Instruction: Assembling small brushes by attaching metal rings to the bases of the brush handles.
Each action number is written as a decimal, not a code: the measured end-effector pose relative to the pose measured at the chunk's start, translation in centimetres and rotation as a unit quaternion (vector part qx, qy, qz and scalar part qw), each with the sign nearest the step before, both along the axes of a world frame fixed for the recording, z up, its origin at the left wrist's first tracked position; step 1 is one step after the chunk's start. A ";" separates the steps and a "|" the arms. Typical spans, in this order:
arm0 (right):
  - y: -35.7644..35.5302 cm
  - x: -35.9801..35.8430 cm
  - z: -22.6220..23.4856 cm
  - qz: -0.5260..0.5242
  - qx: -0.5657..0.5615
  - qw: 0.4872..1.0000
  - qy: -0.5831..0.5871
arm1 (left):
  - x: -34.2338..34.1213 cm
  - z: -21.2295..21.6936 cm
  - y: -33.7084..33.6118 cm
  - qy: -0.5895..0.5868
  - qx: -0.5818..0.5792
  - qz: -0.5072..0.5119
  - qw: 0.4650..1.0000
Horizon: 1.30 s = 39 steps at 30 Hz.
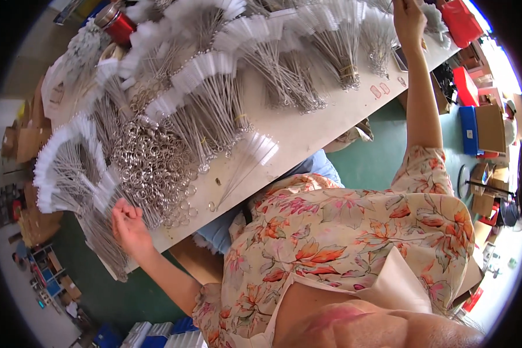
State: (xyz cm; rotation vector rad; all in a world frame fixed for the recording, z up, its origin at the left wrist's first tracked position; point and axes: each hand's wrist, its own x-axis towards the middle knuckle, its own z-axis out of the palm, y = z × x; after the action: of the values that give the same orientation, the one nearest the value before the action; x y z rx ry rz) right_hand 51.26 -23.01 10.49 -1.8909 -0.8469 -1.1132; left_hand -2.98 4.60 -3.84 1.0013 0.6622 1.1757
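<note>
Ring pile (151,153), heaped on the table (301,136); white-ended wires (101,229), just left of the pile; left hand (132,231), beside those wires, fingers curled (whether any wire is pinched, cannot tell); small loose fan of wires (236,177), right of the pile; more bundles (211,101), beyond it; right hand (410,26), well apart to the pile's right, cut by the view's upper edge, grip cannot be told. Step in hand, by judgement: sorting wires; next move likely calls for a light pinch, separating one wire without tangling.
</note>
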 end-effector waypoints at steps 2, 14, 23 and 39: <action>2.4 -6.5 0.3 0.124 0.052 0.970 0.205 | 2.4 1.1 -2.1 0.037 0.011 -0.007 0.999; 13.9 -29.7 -9.0 0.686 -0.071 0.660 0.299 | 13.6 2.1 -8.1 0.081 0.324 0.025 0.942; 14.4 -27.5 -12.2 0.567 0.138 0.265 0.768 | 14.2 -0.8 -9.0 0.232 0.597 0.071 0.764; 11.8 -26.7 -9.3 0.643 -0.354 0.475 0.486 | 9.0 2.1 -6.4 0.190 0.419 -0.196 0.866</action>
State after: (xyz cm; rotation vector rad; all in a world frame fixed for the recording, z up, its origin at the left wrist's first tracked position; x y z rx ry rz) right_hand 24.53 -11.17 1.16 -1.2552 -1.5508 1.3332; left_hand 6.05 -1.82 -1.70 2.0389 0.1875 0.8926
